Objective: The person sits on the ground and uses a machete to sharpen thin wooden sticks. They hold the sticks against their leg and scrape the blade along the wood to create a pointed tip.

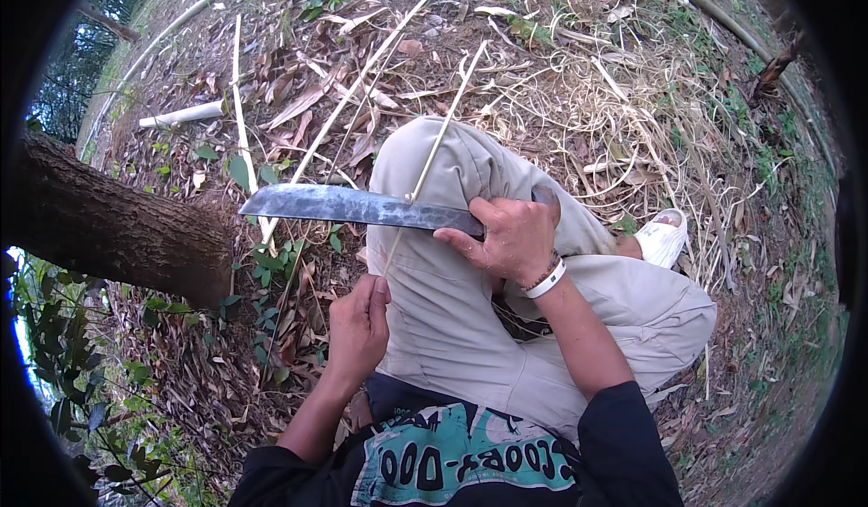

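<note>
My right hand (pixel 511 240) is wrapped round the handle end of a machete (pixel 353 205), a broad dark grey blade lying level across my raised knee and pointing left. A thin pale bamboo strip (pixel 445 133) runs up and away over the knee, crossing the blade's upper edge. Below the blade its thinner end leads down to my left hand (pixel 360 322), which is closed on it with the thumb on top. How the blade meets the strip at the crossing is too small to make out fully.
A thick tree trunk (pixel 117 218) stands close on the left. Longer pale strips (pixel 362 75) lie on the leaf-covered ground ahead, near a whitish tube-like piece (pixel 181 115). Curly shavings (pixel 597 118) are heaped to the right. My sandalled foot (pixel 663 239) rests at the right.
</note>
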### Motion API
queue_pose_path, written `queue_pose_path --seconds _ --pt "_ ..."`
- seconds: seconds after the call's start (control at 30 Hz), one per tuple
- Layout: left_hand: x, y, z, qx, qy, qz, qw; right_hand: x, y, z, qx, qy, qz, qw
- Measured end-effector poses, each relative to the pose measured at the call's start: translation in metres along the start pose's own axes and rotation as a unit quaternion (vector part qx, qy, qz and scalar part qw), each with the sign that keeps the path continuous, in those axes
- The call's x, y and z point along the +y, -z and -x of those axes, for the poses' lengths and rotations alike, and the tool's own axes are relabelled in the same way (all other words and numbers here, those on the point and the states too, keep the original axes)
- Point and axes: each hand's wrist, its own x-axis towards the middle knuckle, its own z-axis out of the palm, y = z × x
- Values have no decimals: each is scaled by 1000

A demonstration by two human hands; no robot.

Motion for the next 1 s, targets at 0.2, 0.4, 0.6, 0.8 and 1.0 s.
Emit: queue_pose_path --seconds 0.2,0.4,0.6,0.8,1.0 --pt "-21 14 52 -3 26 -10 1000 3 -2 -2 14 -6 6 1000" --pt "-47 37 127 -31 62 -57 996 3 0 -8 15 -29 -7 999" --pt "-95 71 234 -49 121 -166 977 18 5 -16 53 -100 -56 992" --pt "-61 73 186 -111 131 -39 984 31 40 -31 13 -205 -303 931" --pt "-39 71 111 -256 94 104 956 29 75 -22 -68 -235 -610 754"
